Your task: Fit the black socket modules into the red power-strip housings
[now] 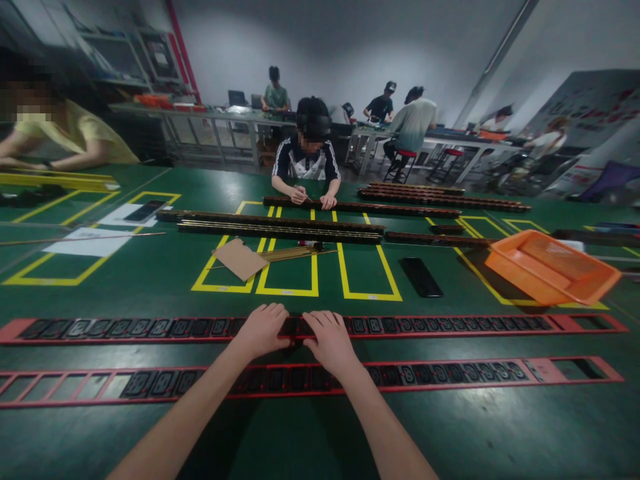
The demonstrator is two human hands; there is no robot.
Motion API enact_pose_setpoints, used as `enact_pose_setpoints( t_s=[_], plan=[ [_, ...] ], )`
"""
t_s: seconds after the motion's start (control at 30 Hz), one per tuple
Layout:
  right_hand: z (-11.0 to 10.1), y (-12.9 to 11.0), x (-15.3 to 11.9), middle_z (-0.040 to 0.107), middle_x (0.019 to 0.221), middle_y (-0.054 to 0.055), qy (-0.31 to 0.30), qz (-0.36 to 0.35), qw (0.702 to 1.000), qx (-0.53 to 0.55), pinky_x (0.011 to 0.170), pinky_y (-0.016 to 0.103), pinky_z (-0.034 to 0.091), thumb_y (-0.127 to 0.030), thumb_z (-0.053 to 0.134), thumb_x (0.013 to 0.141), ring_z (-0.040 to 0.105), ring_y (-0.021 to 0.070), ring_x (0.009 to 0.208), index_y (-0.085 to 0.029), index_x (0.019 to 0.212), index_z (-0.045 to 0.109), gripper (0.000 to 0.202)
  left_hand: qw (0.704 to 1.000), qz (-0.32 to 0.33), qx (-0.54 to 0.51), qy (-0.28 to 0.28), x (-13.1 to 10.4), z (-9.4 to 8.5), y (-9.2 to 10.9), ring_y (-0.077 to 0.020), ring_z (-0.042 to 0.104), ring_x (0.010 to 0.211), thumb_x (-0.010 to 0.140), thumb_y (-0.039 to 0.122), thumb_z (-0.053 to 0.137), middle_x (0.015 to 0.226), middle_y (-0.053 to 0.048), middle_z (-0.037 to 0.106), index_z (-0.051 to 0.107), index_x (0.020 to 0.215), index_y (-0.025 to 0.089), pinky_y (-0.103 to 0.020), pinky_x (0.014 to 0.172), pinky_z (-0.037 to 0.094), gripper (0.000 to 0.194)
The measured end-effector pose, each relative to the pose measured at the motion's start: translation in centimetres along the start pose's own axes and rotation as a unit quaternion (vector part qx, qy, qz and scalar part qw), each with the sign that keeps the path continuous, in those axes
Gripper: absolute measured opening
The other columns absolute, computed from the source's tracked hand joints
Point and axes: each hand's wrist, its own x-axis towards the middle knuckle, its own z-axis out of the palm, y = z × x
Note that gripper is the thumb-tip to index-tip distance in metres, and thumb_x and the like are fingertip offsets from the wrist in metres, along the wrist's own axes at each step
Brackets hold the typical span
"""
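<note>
Two long red socket strips lie crosswise on the green table, one behind the other. On the far red socket strip (425,332), black sockets fill most of the length, and a bare opening shows at its right end. My left hand (263,331) and my right hand (327,337) grip this strip near its middle, close together, fingers over the far edge and thumbs on the near side. Both hands hide the sockets beneath them. Closer to me, the near red socket strip (350,390) has several bare openings at its left end and black sockets further right. My forearms pass over it.
Beyond the strips lie a brown cardboard piece (241,260), a black phone (421,277) and an orange basket (550,267), tilted. Long dark strips (280,230) cross the table further back. A co-worker (310,157) works opposite; another person (70,133) leans in at left.
</note>
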Motion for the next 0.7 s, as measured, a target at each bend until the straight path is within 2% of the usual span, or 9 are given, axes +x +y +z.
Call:
enact_pose_setpoints(
  t_s=[0.27,0.53,0.7],
  plan=[
    [-0.3,-0.2,-0.2,0.064,0.119,0.008,0.007,0.033,0.999,0.010,0.098,0.044,0.039,-0.019,0.067,0.083,0.054,0.0265,0.112,-0.027,0.131,0.056,0.049,0.999,-0.002,0.008,0.032,0.0,0.0,0.6,-0.0262,0.055,0.097,0.072,0.048,0.072,0.098,-0.006,0.062,0.059,0.095,0.023,-0.039,0.083,0.038,0.036],
    [0.4,0.7,-0.4,0.063,0.119,0.008,0.046,0.093,0.995,-0.011,0.111,0.063,0.019,-0.008,0.059,0.081,0.052,0.0273,0.116,-0.028,0.128,0.055,0.052,0.997,-0.031,-0.020,0.064,-0.1,-0.7,0.4,-0.0248,0.054,0.101,0.080,0.054,0.065,0.109,-0.005,0.062,0.057,0.107,0.024,-0.039,0.086,0.037,0.041],
    [0.4,0.9,-0.3,0.063,0.122,0.008,0.065,0.119,0.990,-0.031,0.111,0.065,0.018,-0.005,0.057,0.080,0.050,0.0289,0.121,-0.027,0.126,0.057,0.051,0.996,-0.037,-0.023,0.082,0.0,-0.3,-0.2,-0.0247,0.055,0.101,0.082,0.053,0.064,0.109,-0.005,0.062,0.058,0.108,0.023,-0.039,0.086,0.038,0.041]
  ],
)
